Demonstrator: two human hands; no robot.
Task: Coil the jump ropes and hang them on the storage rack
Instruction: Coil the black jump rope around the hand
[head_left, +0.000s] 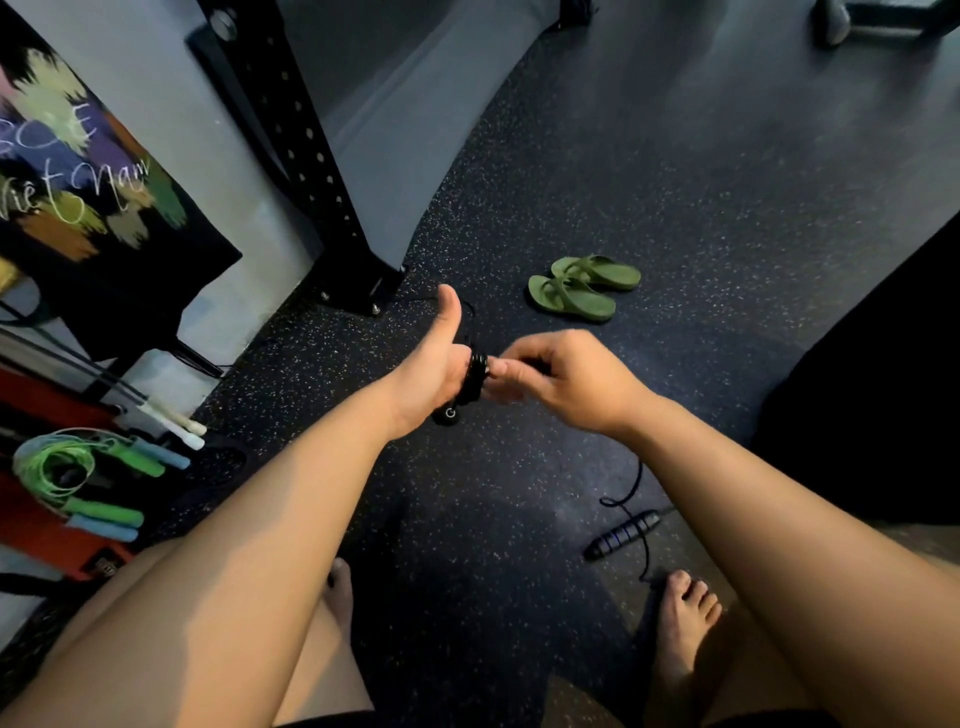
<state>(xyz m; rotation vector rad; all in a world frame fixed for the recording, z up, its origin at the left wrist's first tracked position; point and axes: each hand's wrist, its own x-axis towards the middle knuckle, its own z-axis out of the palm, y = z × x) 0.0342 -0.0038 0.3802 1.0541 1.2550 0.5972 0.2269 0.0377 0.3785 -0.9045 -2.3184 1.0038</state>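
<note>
Left hand: left hand (428, 366) at mid-frame, thumb straight up. Its fingers are hidden behind the palm. Loops of the black jump rope (475, 376) are wound round them, and one handle end pokes out below.
Right hand: right hand (566, 376) just beside the left, thumb and forefinger pinching the rope at the loops. The fingertips are blurred.
Loose end: the strand is hidden by the right forearm, then shows again at lower right and runs down to the floor. The second handle (623, 535) lies there near a bare foot (685, 618).
Rack: black post with holes (306, 171) at upper left, bolted to the floor, its top cut off by the frame.
Lower left: coiled green jump rope (52, 465) with green and blue handles, white handles just above. What holds them is hard to make out.
Floor: the speckled dark floor (649, 182) lies open across the upper right. Green sandals (582, 288) sit just beyond the hands.
Right edge: dark bulk (883, 389), cut off and unclear.
</note>
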